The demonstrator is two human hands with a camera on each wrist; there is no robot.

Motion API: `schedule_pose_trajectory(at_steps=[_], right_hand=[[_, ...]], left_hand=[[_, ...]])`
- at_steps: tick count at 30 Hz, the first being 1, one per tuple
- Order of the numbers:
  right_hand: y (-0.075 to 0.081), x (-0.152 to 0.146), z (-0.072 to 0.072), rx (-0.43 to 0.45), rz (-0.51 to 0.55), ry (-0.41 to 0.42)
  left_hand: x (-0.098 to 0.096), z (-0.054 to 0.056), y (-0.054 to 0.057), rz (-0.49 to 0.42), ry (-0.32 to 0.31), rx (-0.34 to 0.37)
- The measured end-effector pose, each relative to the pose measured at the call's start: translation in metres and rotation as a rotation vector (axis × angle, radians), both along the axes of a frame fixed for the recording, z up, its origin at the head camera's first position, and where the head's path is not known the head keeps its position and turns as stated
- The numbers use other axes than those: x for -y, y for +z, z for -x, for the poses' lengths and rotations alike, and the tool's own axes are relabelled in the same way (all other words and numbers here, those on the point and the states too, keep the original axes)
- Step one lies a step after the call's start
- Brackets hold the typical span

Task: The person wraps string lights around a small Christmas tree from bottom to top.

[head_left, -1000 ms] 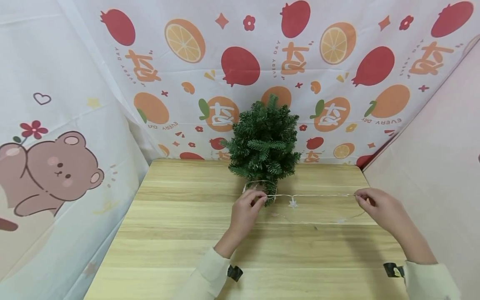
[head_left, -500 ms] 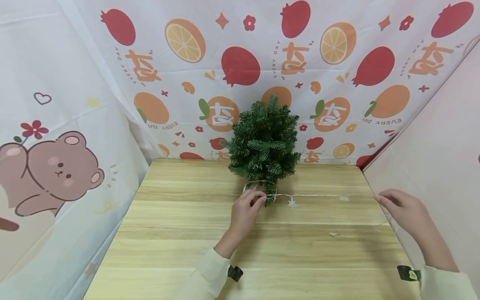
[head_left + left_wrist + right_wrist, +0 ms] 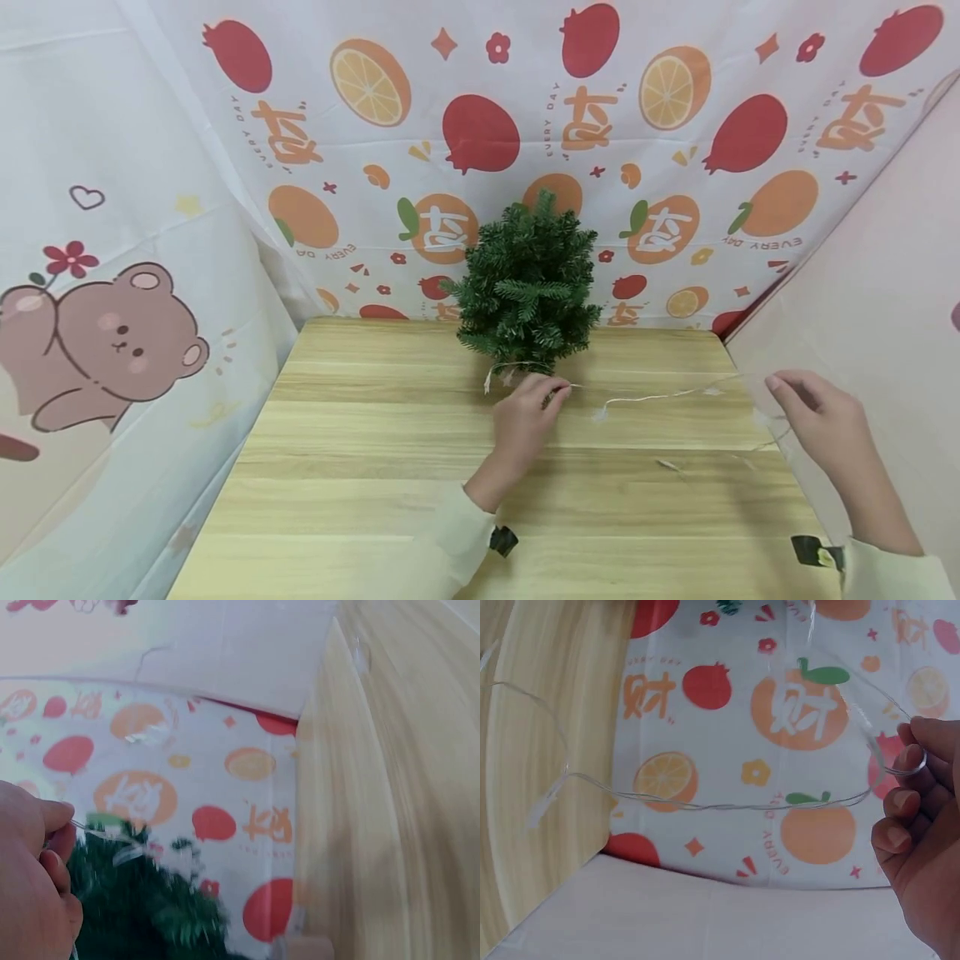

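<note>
- Left hand [image 3: 525,421] and right hand [image 3: 828,429] each pinch the string [image 3: 648,398]; its loop [image 3: 517,363] lies at the tree's [image 3: 528,287] foot.
- A hard pull could drag that loop away.
- Slack strand [image 3: 727,807] off the right hand might tangle.

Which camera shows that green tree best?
The head view, where the green tree shows tip to lower branches. The left wrist view has it blurred and cut off; the right wrist view, only a sliver.
</note>
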State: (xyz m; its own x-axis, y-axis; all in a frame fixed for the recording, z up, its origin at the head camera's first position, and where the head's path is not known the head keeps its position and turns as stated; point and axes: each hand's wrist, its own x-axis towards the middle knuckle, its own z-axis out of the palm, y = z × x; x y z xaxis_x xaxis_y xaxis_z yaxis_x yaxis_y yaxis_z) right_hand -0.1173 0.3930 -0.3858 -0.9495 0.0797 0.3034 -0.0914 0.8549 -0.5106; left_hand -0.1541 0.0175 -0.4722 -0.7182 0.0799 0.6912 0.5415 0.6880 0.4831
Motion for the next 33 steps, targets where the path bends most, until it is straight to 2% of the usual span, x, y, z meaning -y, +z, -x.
schedule_pose_trajectory(at_steps=[8,12,15,20,24,28,33], right_hand=[[0.013,0.014,-0.007,-0.093,0.053,-0.053],[0.015,0.024,-0.008,-0.168,0.079,-0.034],[0.016,0.029,-0.008,-0.198,0.088,-0.017],[0.020,0.029,-0.011,-0.188,0.101,-0.044],[0.021,0.031,-0.010,-0.196,0.101,-0.058],[0.019,0.035,-0.008,-0.201,0.103,-0.060],[0.013,0.039,-0.002,-0.184,0.089,-0.026]], left_hand=[[-0.039,0.004,0.011,0.087,0.035,0.031],[-0.049,0.008,0.011,0.151,0.056,0.060],[-0.055,0.011,0.012,0.159,0.063,0.072],[-0.064,0.017,0.017,0.112,0.032,0.095],[-0.069,0.024,0.018,0.095,0.046,0.065],[-0.073,0.030,0.015,0.135,0.083,0.032],[-0.074,0.031,0.007,0.231,0.050,0.113]])
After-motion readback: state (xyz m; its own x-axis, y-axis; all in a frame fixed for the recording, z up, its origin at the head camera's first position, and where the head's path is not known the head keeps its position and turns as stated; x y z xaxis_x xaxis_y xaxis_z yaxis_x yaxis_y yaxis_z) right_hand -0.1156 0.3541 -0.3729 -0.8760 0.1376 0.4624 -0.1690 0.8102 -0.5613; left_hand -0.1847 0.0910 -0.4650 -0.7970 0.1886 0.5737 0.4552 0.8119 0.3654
